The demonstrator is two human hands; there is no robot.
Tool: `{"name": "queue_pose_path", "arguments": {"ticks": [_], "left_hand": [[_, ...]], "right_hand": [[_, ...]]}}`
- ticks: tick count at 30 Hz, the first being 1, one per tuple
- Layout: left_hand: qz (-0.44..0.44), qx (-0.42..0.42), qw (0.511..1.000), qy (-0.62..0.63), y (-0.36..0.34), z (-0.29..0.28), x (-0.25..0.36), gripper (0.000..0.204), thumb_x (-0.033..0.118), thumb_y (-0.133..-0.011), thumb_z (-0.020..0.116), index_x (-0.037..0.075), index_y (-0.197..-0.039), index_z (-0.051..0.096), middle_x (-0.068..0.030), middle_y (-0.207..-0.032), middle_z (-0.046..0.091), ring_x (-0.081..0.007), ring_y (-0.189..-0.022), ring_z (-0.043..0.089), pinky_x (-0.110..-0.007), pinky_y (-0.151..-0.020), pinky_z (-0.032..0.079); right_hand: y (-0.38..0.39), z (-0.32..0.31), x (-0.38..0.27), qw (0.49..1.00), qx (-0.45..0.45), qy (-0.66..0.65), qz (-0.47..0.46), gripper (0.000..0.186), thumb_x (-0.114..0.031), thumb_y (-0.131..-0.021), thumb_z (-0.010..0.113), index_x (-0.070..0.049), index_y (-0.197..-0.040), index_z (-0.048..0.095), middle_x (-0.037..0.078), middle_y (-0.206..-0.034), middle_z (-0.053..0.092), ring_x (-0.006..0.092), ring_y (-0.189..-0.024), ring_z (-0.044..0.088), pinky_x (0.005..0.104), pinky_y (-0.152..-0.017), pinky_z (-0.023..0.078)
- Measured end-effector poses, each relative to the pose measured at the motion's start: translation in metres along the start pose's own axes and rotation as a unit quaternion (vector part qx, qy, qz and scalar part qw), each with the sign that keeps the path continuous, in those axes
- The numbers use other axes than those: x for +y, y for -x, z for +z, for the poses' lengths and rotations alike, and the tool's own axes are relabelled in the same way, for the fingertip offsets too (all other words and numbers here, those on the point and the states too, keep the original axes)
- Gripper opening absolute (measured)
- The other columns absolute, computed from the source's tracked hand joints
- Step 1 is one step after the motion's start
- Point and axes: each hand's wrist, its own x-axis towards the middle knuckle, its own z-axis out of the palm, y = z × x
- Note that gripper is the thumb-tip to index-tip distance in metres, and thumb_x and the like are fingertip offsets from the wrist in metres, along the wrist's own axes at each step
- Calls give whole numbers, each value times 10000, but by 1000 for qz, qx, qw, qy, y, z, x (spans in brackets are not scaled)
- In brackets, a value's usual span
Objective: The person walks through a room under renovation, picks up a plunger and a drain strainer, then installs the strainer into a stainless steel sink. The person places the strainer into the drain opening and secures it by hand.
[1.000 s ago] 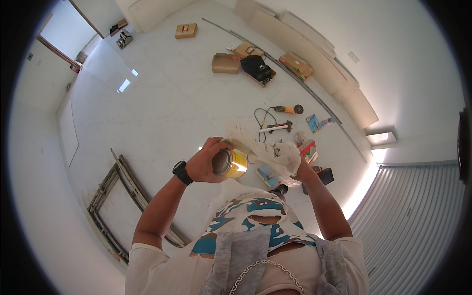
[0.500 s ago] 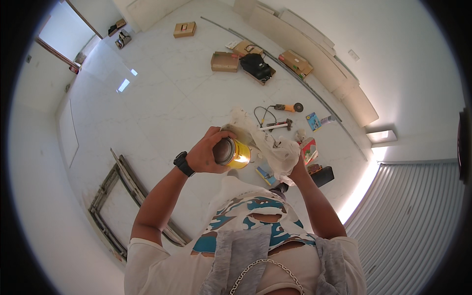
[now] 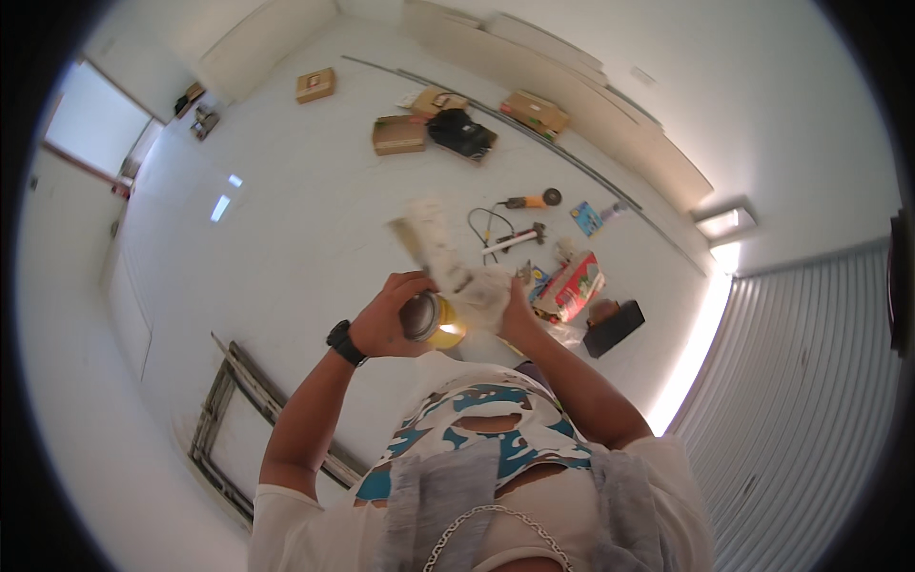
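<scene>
My left hand (image 3: 386, 319), with a black watch at its wrist, is closed round a yellow metal can (image 3: 446, 334), tipped with its silver end toward me. My right hand (image 3: 518, 310) grips a crumpled whitish plastic bag (image 3: 477, 296), which extends up and left above the can and is blurred by motion. Just beyond my right hand on the floor lie a red printed box (image 3: 572, 286) and a dark rectangular case (image 3: 615, 329). Farther forward are an orange angle grinder (image 3: 529, 202) with a black cord and a white-handled tool (image 3: 505, 243).
Cardboard boxes (image 3: 398, 135), a black bundle (image 3: 459, 133) and long metal strips (image 3: 562, 143) lie toward the back beside pale panels (image 3: 667, 162). A weathered frame (image 3: 219, 410) is at my lower left. A corrugated shutter (image 3: 782, 400) stands at my right, a doorway (image 3: 95, 114) at far left.
My right hand has shifted left, and the bag has swung up and left, blurring. My left hand still holds the can, now a little lower. The view has turned slightly.
</scene>
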Motion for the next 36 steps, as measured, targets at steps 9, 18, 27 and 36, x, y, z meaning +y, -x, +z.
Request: {"name": "queue_pose_path", "arguments": {"ticks": [9, 18, 27, 36], "left_hand": [[-65, -82, 974, 198, 11, -1, -20, 886, 168, -614, 931, 10, -1397, 549, -130, -1381, 613, -248, -1250, 587, -400, -1105, 420], [-42, -1, 998, 50, 7, 2, -9, 739, 130, -583, 891, 2, -1260, 623, -140, -1220, 677, -234, -1134, 642, -398, -1024, 492], [-86, 71, 972, 209, 2, 11, -19, 791, 87, -612, 875, -4, -1332, 563, -144, -1193, 674, -235, -1104, 660, -368, -979, 532], [-136, 188, 969, -87, 12, -7, -51, 816, 151, -652, 885, 55, -1379, 528, -159, -1207, 594, -289, -1102, 621, -414, -972, 529]], "right_hand": [[-9, 18, -32, 1000, -27, 11, 1, 373, -327, -796, 819, -49, -1026, 725, 130, -958, 750, 296, -885, 728, 364, -771, 561], [7, 30, -35, 966, 141, -211, 43, 359, -75, -799, 820, -26, -1122, 671, 96, -1070, 722, 156, -951, 684, 330, -824, 567], [24, -12, -24, 960, 267, -58, -55, 122, -100, -903, 736, -1, -975, 731, 116, -1314, 601, 226, -989, 664, 321, -809, 558], [122, -108, 67, 921, 311, -217, 93, 209, -162, -974, 690, 39, -1002, 741, 77, -1185, 676, 131, -936, 640, 292, -783, 535]]}}
